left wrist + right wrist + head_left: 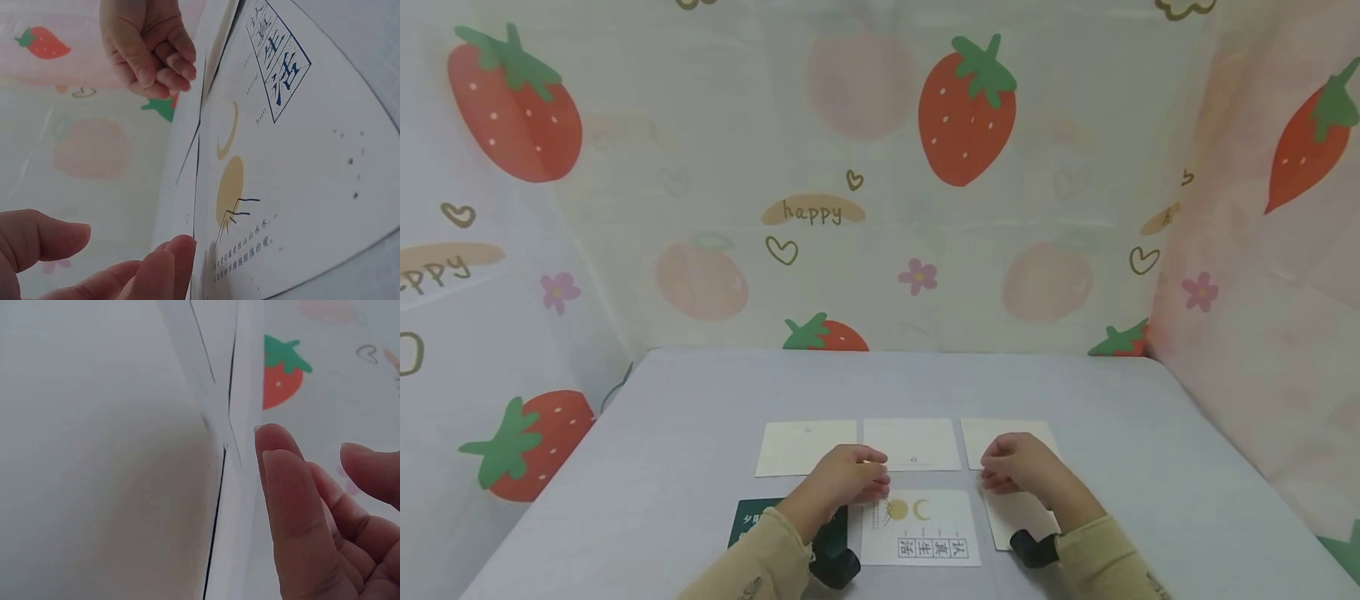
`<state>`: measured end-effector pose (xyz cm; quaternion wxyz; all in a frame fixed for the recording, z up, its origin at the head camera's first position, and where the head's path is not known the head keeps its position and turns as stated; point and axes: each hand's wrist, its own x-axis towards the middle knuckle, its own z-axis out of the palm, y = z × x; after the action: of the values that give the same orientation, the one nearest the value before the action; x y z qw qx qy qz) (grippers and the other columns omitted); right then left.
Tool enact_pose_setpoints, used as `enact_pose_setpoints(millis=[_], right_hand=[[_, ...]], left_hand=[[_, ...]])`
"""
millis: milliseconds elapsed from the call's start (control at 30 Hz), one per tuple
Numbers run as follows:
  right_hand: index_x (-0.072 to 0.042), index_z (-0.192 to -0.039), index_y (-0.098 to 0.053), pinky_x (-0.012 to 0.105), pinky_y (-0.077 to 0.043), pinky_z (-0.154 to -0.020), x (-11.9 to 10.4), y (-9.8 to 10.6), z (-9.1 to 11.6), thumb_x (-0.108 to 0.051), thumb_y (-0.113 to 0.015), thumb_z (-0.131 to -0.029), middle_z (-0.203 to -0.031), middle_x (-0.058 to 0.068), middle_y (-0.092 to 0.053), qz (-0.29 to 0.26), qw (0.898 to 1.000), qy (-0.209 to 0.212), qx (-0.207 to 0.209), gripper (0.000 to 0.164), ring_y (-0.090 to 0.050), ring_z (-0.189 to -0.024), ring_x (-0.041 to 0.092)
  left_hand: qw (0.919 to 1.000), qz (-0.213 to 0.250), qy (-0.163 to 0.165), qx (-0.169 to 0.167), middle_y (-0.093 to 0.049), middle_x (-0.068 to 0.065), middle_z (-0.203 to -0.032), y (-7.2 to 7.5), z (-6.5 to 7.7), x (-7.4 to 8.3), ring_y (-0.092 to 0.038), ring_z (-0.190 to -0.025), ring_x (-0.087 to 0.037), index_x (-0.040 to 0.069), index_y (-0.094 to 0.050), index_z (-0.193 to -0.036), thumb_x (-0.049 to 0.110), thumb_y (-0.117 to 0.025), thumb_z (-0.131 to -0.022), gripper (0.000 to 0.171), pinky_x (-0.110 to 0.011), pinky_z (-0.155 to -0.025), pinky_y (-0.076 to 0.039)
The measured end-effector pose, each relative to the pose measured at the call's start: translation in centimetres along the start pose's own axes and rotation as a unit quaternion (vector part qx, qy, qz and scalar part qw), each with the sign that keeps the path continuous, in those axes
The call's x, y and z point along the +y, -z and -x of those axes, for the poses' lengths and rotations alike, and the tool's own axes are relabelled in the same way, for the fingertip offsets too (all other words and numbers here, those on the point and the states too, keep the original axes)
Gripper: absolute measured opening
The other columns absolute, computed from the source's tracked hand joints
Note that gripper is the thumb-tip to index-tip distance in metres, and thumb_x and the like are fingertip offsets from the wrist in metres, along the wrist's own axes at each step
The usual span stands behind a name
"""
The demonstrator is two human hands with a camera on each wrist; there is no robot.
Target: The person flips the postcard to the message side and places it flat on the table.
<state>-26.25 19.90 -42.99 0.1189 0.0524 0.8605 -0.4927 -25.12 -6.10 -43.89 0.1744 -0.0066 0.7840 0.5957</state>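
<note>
Left hand [847, 477], right hand [1024, 467] over 6 flat rectangular cards [934, 529]

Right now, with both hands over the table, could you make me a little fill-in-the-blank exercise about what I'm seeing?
1. The front left card, partly covered by the left sleeve, is dark ____.
2. On the front middle card, a yellow disc is printed beside a crescent ____.
3. The back row of cards contains ____ cards.
4. Between its thumb and fingers, the right hand holds ____.

Missing words: green; moon; three; nothing.
</note>
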Motion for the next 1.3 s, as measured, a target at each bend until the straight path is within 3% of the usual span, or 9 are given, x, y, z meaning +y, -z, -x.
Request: enact_pose_setpoints(millis=[567,867,1300], right_hand=[[-0.001,-0.091,-0.062,0.030,-0.054,-0.060,0.0,-0.8,1.0,-0.006,-0.065,-0.081,-0.076,0.006,-0.065,0.038,0.999,0.003,-0.017,0.012,-0.064,-0.066,0.017],[0.000,-0.092,-0.062,0.031,-0.054,-0.059,0.1,-1.1,1.3,-0.006,-0.065,-0.081,-0.076,0.006,-0.065,0.031,0.999,0.007,-0.024,0.013,-0.064,-0.065,0.017],[-0.001,-0.093,-0.060,0.031,-0.054,-0.057,0.0,-1.3,1.6,-0.006,-0.064,-0.082,-0.074,0.007,-0.064,0.027,0.999,0.007,-0.030,0.013,-0.064,-0.064,0.018]], left_hand=[[0.9996,-0.017,0.013,0.019,-0.066,-0.009,-0.086,1.9,1.3,-0.9,-0.065,-0.074,-0.017,-0.002,-0.056,-0.117,0.015,-0.057,-0.089,0.033,-0.028,-0.069,-0.055],[0.9996,-0.028,0.003,0.008,-0.066,-0.010,-0.091,3.0,2.1,-1.4,-0.064,-0.076,-0.016,-0.005,-0.054,-0.118,0.018,-0.054,-0.091,0.035,-0.030,-0.072,-0.054],[0.9993,-0.016,0.017,0.029,-0.066,-0.009,-0.088,3.1,2.4,-2.1,-0.065,-0.073,-0.015,-0.002,-0.055,-0.117,0.018,-0.056,-0.090,0.034,-0.027,-0.068,-0.054]])
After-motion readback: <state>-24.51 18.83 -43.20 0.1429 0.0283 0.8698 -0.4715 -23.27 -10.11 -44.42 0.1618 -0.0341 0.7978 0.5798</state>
